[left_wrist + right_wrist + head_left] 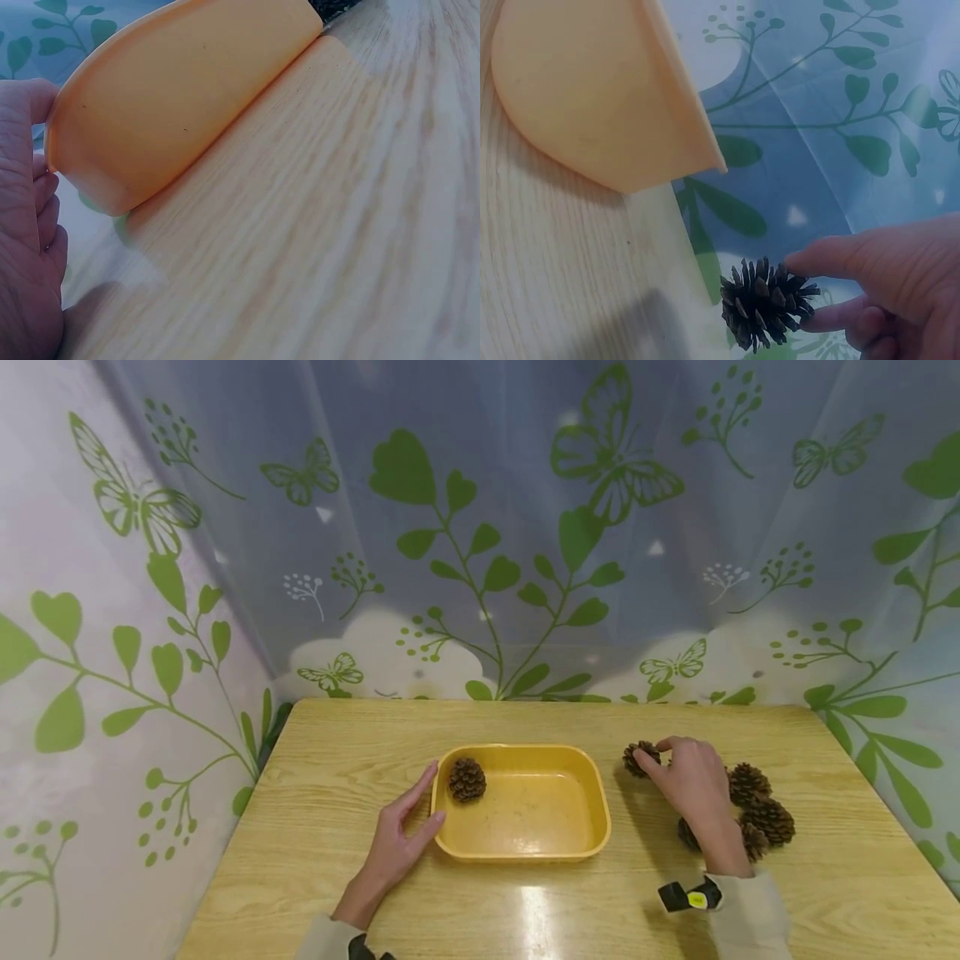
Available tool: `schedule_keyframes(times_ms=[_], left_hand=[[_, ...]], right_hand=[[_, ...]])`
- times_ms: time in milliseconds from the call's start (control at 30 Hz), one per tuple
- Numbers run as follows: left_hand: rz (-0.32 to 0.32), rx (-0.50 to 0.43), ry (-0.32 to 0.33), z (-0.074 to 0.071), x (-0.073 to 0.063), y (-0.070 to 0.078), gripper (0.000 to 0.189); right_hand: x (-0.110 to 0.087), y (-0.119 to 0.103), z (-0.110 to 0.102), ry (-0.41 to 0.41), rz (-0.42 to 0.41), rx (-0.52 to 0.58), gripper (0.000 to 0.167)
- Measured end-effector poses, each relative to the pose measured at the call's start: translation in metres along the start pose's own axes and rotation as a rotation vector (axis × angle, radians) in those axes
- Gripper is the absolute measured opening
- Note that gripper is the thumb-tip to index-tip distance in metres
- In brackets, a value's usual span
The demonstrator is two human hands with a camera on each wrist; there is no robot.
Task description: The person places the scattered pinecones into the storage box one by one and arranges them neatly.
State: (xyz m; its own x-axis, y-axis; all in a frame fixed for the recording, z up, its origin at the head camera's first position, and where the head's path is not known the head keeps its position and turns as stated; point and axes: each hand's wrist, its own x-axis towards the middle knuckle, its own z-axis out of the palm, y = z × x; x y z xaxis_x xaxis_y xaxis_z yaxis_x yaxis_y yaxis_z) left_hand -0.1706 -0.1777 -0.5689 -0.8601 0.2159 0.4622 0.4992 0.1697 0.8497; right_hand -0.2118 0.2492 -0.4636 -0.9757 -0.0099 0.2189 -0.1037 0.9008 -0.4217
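Observation:
A yellow plastic tray (525, 855) stands on the wooden table, with one pine cone (467, 780) inside its left end. My left hand (399, 839) rests against the tray's left side, thumb and fingers spread along the rim; the left wrist view shows the same hand (30, 217) at the tray's edge (187, 105). To the right of the tray, my right hand (693, 778) pinches another pine cone (640, 760) between thumb and fingers. In the right wrist view this pine cone (763, 304) hangs from the fingertips, off the tabletop.
Several more pine cones (769, 821) lie in a cluster on the table's right side, partly hidden under my right forearm. A curtain (495, 527) printed with green leaves and butterflies hangs behind the table's (360, 727) far edge and along its left side.

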Motion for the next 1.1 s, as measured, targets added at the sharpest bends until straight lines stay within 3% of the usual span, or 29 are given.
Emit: schedule_keyframes(times_ms=[1100], left_hand=[[0.001, 0.0, -0.004, 0.0, -0.001, 0.001, 0.066]], right_hand=[[-0.007, -0.033, -0.016, 0.107, -0.106, 0.071, 0.041]])
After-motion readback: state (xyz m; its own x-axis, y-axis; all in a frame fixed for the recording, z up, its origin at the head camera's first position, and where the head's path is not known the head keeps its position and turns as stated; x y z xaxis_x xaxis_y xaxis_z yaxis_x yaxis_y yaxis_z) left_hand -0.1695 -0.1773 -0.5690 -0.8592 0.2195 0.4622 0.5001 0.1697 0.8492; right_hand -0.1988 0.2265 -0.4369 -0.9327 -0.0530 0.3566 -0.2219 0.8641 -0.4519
